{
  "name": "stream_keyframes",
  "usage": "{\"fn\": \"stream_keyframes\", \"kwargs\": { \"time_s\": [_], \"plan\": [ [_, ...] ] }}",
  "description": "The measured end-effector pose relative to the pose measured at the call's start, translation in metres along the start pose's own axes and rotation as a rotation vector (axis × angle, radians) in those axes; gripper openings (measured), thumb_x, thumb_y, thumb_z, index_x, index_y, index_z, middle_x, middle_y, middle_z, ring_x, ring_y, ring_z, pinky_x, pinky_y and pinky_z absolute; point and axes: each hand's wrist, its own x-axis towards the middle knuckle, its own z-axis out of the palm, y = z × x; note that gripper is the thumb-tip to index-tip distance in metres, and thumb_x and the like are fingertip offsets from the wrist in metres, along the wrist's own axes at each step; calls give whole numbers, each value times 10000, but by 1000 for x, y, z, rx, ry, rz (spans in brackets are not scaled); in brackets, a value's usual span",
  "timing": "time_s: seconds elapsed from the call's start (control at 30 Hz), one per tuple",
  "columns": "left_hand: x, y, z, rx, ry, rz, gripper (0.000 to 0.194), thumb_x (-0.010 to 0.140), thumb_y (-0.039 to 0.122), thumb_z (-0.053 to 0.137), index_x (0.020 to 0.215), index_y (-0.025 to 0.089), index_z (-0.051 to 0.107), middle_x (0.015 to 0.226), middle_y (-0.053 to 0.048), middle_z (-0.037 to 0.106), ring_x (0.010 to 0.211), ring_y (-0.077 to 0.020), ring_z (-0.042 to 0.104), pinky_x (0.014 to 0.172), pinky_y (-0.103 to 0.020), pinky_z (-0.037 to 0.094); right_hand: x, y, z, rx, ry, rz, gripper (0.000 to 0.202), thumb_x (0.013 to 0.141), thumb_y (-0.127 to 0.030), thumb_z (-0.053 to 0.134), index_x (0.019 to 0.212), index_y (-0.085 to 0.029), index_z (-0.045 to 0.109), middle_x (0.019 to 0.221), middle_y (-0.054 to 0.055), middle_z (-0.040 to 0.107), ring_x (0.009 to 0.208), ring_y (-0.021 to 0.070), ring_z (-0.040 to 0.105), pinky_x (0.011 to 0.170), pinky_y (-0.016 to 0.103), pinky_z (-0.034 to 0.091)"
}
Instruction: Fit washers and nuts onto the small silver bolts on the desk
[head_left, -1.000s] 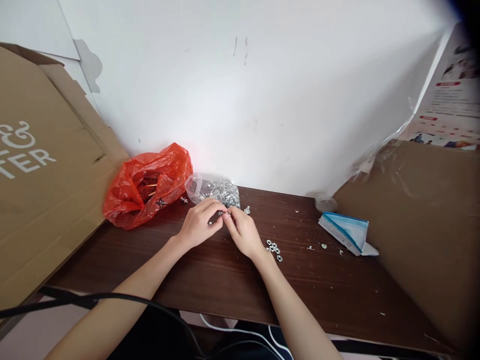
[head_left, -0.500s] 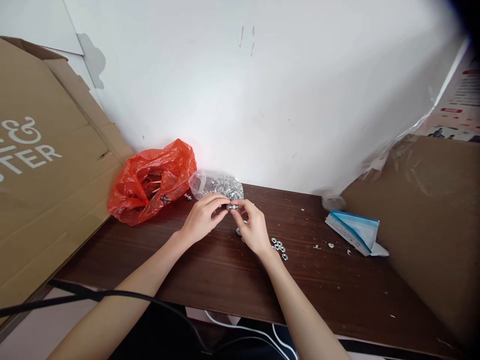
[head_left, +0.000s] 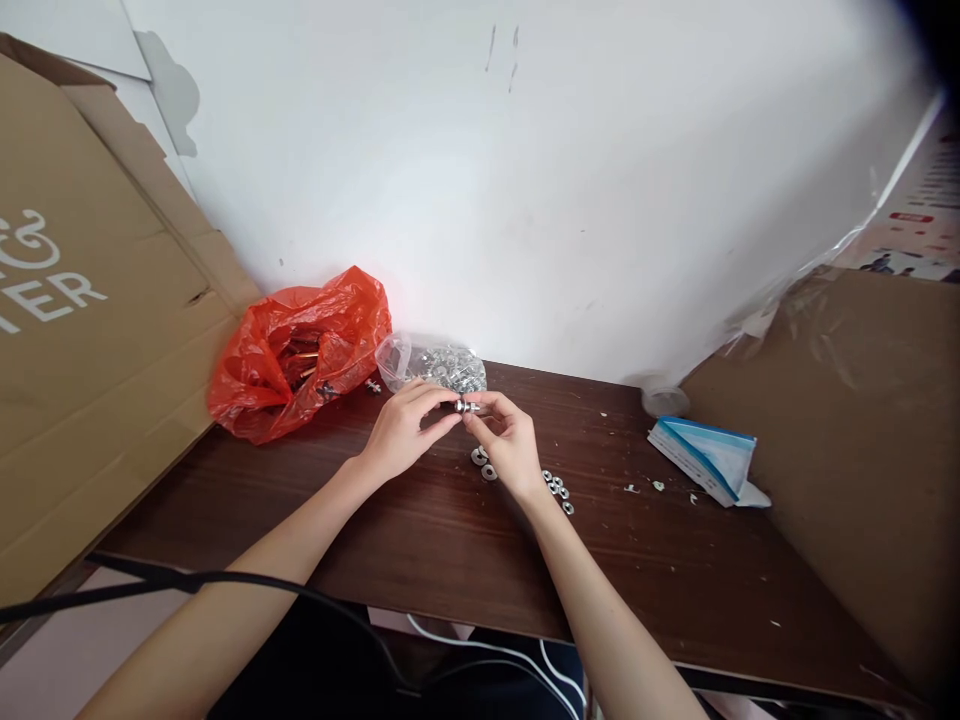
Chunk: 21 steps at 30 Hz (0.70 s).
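Observation:
Between the fingertips of both hands is a small metal bolt with what looks like a nut and washer on it, held level above the table. My left hand pinches its left end between thumb and fingers. At the other end, my right hand has its thumb and fingertips closed on the bolt. Several flat washers lie on the table under my right hand. To the right of that wrist are several nuts. The fingers partly cover the bolt's ends.
A clear bag of small metal parts lies behind my hands. Left of it stands an open red plastic bag beside a large cardboard box. A blue and white packet and a clear cup sit right. A black cable crosses my left forearm.
The view has shifted slightly. Both hands stay at the bolt; my right fingers have moved a little along it, and more of the washers beneath now shows.

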Motion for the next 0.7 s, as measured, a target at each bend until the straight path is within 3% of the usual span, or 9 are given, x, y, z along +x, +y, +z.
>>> {"fn": "stream_keyframes", "kwargs": {
  "time_s": [0.23, 0.4, 0.7],
  "plan": [
    [2, 3, -2, -2, 3, -15, 109, 856, 189, 633, 962, 170, 652, 843, -35, 676, 751, -140, 560, 661, -257, 491, 0, 0, 1, -63, 7, -43, 171, 791, -268, 654, 950, -205, 664, 922, 48, 725, 842, 198, 675, 744, 319, 521],
    [2, 2, -2, -19, 10, -14, 135, 847, 157, 632, 980, 171, 654, 890, -48, 680, 793, -150, 560, 665, -257, 496, -1, 1, 1, -93, 13, -67, 247, 777, -251, 659, 1016, -208, 618, 906, 42, 709, 793, 181, 667, 724, 312, 525],
    [2, -1, -2, 11, 25, -7, 122, 843, 123, 618, 951, 172, 648, 873, -42, 662, 810, -155, 558, 685, -265, 489, -2, -2, 3, -193, 4, -57, 202, 803, -334, 643, 948, -194, 648, 881, 48, 726, 772, 186, 666, 675, 294, 513]
  ]
}}
